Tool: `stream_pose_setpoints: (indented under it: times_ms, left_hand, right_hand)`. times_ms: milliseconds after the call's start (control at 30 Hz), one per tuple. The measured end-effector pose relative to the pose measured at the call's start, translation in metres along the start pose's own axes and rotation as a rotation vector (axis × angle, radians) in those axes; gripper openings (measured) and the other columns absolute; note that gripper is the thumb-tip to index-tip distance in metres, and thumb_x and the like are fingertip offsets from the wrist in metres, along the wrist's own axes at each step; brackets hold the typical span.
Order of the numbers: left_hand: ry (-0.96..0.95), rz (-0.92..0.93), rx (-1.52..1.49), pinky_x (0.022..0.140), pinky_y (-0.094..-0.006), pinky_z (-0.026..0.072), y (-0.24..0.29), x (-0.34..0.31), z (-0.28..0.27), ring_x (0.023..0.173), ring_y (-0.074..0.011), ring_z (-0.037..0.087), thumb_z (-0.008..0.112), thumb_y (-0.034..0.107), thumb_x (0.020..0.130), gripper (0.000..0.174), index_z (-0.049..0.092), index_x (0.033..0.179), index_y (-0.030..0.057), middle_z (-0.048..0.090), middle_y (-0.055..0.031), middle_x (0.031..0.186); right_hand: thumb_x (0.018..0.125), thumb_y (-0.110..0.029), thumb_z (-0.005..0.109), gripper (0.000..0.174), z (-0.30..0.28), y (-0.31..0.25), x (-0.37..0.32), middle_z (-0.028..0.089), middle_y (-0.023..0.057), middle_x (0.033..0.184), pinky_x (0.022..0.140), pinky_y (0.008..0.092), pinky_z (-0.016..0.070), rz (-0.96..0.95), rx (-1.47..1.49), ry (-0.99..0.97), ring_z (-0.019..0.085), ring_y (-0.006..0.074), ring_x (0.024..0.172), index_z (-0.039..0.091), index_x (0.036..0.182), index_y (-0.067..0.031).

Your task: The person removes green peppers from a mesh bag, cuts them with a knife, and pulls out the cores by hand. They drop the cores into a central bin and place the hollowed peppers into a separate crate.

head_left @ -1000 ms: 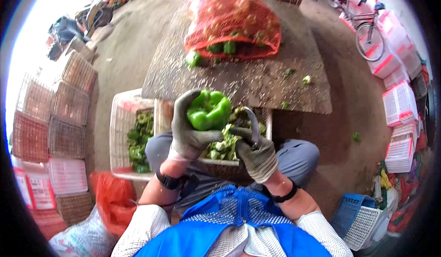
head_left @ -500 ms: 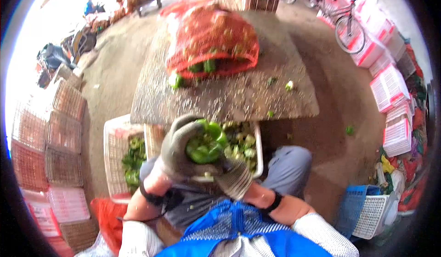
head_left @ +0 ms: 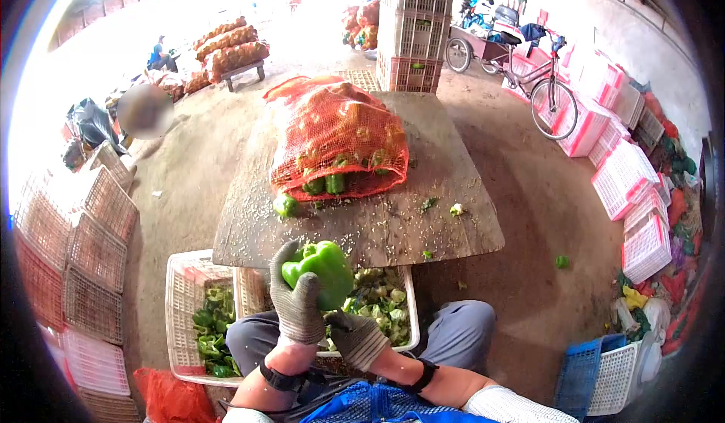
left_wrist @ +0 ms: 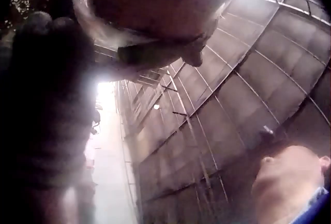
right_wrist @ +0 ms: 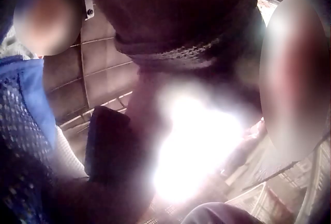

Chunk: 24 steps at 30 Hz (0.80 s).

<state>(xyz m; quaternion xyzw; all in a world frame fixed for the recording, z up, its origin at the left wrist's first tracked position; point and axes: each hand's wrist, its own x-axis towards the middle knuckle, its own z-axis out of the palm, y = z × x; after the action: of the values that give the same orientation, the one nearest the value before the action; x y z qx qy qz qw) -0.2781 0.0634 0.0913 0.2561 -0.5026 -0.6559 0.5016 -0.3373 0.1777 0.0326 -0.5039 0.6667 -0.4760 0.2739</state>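
Note:
In the head view, my gloved left hand grips a whole-looking green bell pepper, fingers behind it and thumb across the near side. Just below and right of the pepper is my gloved right hand, its fingers curled; the curved knife seen in it earlier is hidden now. Under the hands, a white crate holds pale green trimmings. Left of it, another crate contains green pepper pieces. Both wrist views are dark or glaring and do not show the pepper.
A board scattered with seeds carries a red mesh sack of peppers, one loose pepper at its mouth. Stacked crates line the left; boxes and a tricycle stand at right.
The head view has tilted up. The pepper's hollowed-looking end faced the camera before; now its smooth side shows. My right hand came in from the right to beneath the pepper, and its blade went out of sight.

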Motion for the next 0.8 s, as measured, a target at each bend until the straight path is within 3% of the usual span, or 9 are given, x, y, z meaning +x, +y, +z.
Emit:
stream_pose_setpoints:
  times_ms: [133,200,233,333,467,500,600,733,800]
  left_hand:
    - [-0.122,-0.141,-0.465,0.095,-0.0380,0.0481,0.009,0.013,0.009,0.108,-0.0216,0.059,0.060,0.062,0.089,0.070,0.051,0.132,0.0074,0.059,-0.0080,0.121]
    - [0.003,-0.066,-0.631,0.097,-0.0406,0.0477,0.024,0.026,0.010,0.111,-0.0240,0.059,0.057,0.064,0.090,0.069,0.051,0.132,0.0093,0.059,-0.0090,0.125]
    - [-0.176,-0.044,-0.646,0.100,-0.0423,0.0464,0.036,0.035,0.002,0.116,-0.0249,0.056,0.057,0.066,0.088,0.072,0.051,0.133,0.0094,0.058,-0.0081,0.127]
    - [-0.192,-0.013,-0.524,0.099,-0.0405,0.0482,0.035,0.042,-0.022,0.113,-0.0246,0.058,0.065,0.065,0.083,0.079,0.049,0.133,0.0055,0.057,-0.0102,0.126]
    - [-0.260,-0.302,-0.564,0.098,-0.0426,0.0503,-0.028,0.013,-0.058,0.112,-0.0246,0.058,0.070,0.055,0.085,0.079,0.041,0.138,0.0035,0.057,-0.0140,0.123]
    - [-0.273,-0.375,-0.534,0.099,-0.0425,0.0496,-0.031,-0.004,-0.052,0.114,-0.0252,0.058,0.071,0.056,0.084,0.083,0.039,0.139,0.0025,0.057,-0.0141,0.125]
    - [-0.367,-0.478,-0.478,0.101,-0.0432,0.0478,-0.043,-0.032,-0.046,0.117,-0.0269,0.057,0.073,0.061,0.079,0.094,0.036,0.142,0.0022,0.056,-0.0144,0.129]
    - [-0.458,-0.545,-0.129,0.098,-0.0408,0.0510,-0.060,-0.022,-0.057,0.115,-0.0254,0.059,0.080,0.059,0.071,0.102,0.034,0.143,0.0044,0.055,-0.0129,0.130]
    - [-0.542,-0.494,-0.125,0.100,-0.0363,0.0491,-0.049,-0.024,-0.053,0.116,-0.0218,0.057,0.083,0.045,0.074,0.094,0.035,0.144,0.0041,0.056,-0.0114,0.129]
  right_hand:
    - [0.092,-0.011,0.056,0.021,-0.001,-0.004,0.010,0.071,0.0141,0.094,0.074,0.0333,0.0536,0.078,-0.449,-0.164,0.068,0.0273,0.085,0.067,0.108,-0.0051]
    - [0.092,-0.011,0.054,0.025,0.004,0.014,0.009,0.071,0.0137,0.094,0.074,0.0335,0.0536,0.167,-0.131,-0.139,0.069,0.0255,0.084,0.066,0.113,-0.0072]
    - [0.092,-0.011,0.053,0.027,0.006,0.021,0.005,0.071,0.0136,0.094,0.074,0.0335,0.0536,0.209,0.028,-0.126,0.069,0.0246,0.083,0.066,0.115,-0.0082]
    - [0.090,-0.007,0.053,0.024,-0.006,0.033,-0.012,0.069,0.0128,0.082,0.058,0.0328,0.0495,-0.026,0.006,0.122,0.063,0.0156,0.064,0.068,0.110,-0.0061]
    - [0.092,-0.018,0.064,0.060,-0.045,0.004,-0.012,0.072,0.0130,0.112,0.077,0.0305,0.0537,0.245,0.185,0.103,0.070,0.0185,0.090,0.041,0.147,-0.0128]
    - [0.092,-0.023,0.068,0.074,-0.048,0.011,-0.011,0.070,0.0140,0.118,0.081,0.0308,0.0535,0.128,0.092,0.094,0.069,0.0175,0.094,0.028,0.154,-0.0134]
    - [0.088,-0.034,0.073,0.080,-0.056,0.013,-0.007,0.062,0.0158,0.131,0.089,0.0334,0.0520,0.032,0.210,0.049,0.066,0.0210,0.106,0.033,0.151,-0.0060]
    - [0.082,-0.041,0.079,0.084,-0.056,0.029,-0.008,0.060,0.0159,0.131,0.093,0.0336,0.0505,-0.004,0.179,0.023,0.063,0.0227,0.112,0.040,0.146,-0.0040]
    - [0.079,-0.045,0.080,0.083,-0.055,0.018,-0.009,0.061,0.0151,0.128,0.095,0.0335,0.0499,-0.018,0.187,0.011,0.062,0.0233,0.113,0.044,0.141,-0.0028]
